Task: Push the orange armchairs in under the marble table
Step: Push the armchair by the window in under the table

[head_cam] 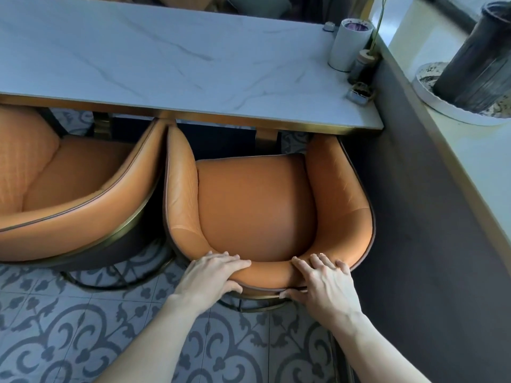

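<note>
Seen from the head, looking down: both hands laid on the back rim of the right armchair [257,205], left hand [214,275] toward the rim's left end, right hand [323,280] toward its right, roughly level with each other. Each grip wrapped over the padded rim, fingers [235,262] spread on top and the thumb tucked under the edge; clasping, not pinching. Seat lying straight ahead of the hands, toward the bench [166,64], front-to-back line square to the bench's near edge. Arm tips already at or just under that edge, seat cushion mostly out in the open. Second armchair [74,189] just left of the first, nearly touching it, also only partly under. Dark wall [414,217] close on the right. Likely next: an even forward shove from both hands, kept straight to avoid scraping neighbour or wall.
</note>
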The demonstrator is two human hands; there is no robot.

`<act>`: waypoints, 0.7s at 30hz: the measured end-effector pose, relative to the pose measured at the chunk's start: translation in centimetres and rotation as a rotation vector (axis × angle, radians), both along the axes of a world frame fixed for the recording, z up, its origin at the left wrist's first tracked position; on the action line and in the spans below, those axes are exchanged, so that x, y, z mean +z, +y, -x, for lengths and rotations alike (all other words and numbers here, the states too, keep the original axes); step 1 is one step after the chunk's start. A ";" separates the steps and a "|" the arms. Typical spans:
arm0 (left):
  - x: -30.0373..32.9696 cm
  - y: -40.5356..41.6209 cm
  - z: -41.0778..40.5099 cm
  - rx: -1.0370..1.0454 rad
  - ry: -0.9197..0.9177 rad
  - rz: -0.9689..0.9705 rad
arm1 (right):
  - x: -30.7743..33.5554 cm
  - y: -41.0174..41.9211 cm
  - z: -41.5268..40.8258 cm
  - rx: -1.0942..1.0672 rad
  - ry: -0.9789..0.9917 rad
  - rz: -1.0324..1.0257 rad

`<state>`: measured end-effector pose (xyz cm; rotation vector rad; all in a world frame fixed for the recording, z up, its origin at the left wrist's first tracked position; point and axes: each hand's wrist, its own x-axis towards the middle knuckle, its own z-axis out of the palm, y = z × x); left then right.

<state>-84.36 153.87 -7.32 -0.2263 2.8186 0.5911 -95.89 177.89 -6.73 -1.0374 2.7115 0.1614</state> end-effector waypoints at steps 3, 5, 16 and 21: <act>-0.1 -2.1 1.8 0.002 0.006 -0.025 | -0.2 -1.9 1.4 -0.021 0.005 0.001; -0.2 -3.6 2.9 -0.005 0.017 -0.035 | -0.2 -3.4 2.2 -0.034 0.006 -0.003; -0.4 -5.3 4.1 0.011 0.009 -0.070 | 1.1 -5.4 4.4 -0.017 -0.072 -0.004; 0.1 -3.4 5.7 0.028 -0.099 -0.079 | 1.0 -2.6 8.8 -0.028 -0.229 -0.067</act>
